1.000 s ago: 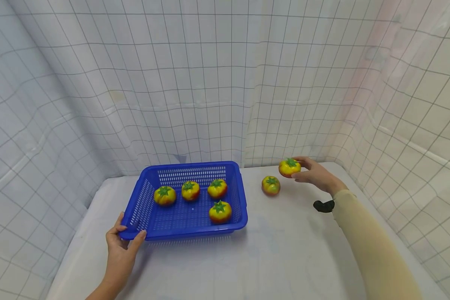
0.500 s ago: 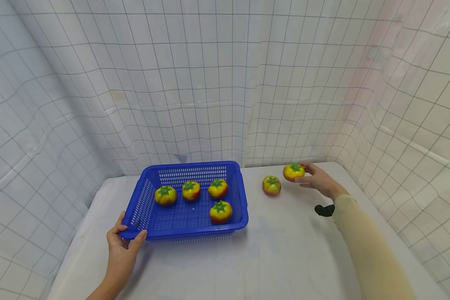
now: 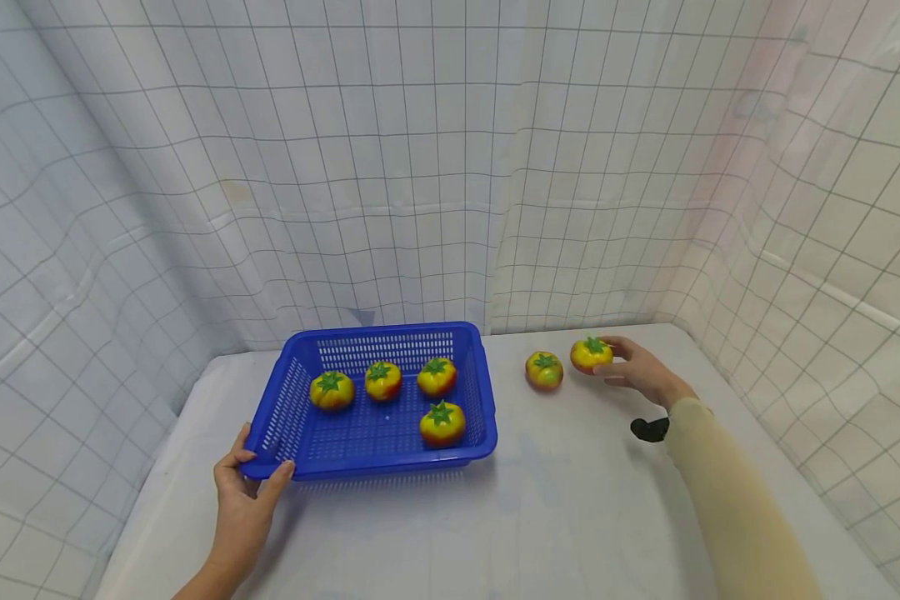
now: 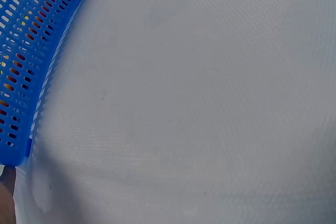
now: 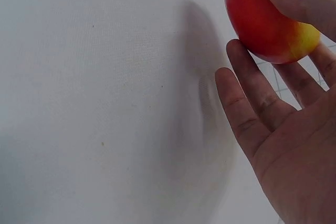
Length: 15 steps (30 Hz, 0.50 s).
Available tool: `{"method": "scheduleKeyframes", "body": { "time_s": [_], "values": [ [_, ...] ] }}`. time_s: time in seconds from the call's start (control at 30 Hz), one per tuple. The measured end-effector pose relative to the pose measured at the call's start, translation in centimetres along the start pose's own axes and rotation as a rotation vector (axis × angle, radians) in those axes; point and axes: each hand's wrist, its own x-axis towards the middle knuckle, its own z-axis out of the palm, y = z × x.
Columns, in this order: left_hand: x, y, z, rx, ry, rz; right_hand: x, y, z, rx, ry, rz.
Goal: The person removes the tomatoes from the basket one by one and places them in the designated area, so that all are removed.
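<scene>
My left hand (image 3: 242, 508) grips the near left corner of a blue plastic basket (image 3: 378, 473), thumb at its front rim. Inside the basket sit several yellow-and-red tomatoes (image 3: 332, 392) with green leafy tops. My right hand (image 3: 641, 368) holds another tomato (image 3: 591, 356) between thumb and fingers, low over the back right of the table. In the right wrist view, the thumb lies across that tomato's red side (image 5: 257, 19), with fingertips against its underside. One more tomato (image 3: 543, 372) rests on the table just left of the held one.
White cloth covers the table (image 3: 540, 517). White grid-patterned curtains (image 3: 390, 167) rise at the back and both sides, close behind the right hand. A black object (image 3: 649, 430) sits by the right wrist. The basket's slotted wall (image 4: 37, 40) shows in the left wrist view.
My right hand has brought its tomato down and slightly right, away from the back curtain. The left hand and the basket stay in place.
</scene>
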Motion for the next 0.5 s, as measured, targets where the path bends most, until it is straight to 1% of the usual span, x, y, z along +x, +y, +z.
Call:
{"method": "scheduleKeyframes", "body": {
  "time_s": [0.13,0.4,0.5],
  "values": [
    [-0.01,0.02,0.02,-0.001,-0.001,0.0,-0.08,0.37,0.08,-0.025,0.008,0.025],
    [-0.05,0.07,0.04,-0.008,0.002,0.0,-0.31,0.67,0.52,-0.031,0.008,0.045],
    [-0.04,0.07,0.03,-0.015,0.001,0.003,-0.36,0.68,0.77,-0.009,0.008,0.048]
  ]
}}
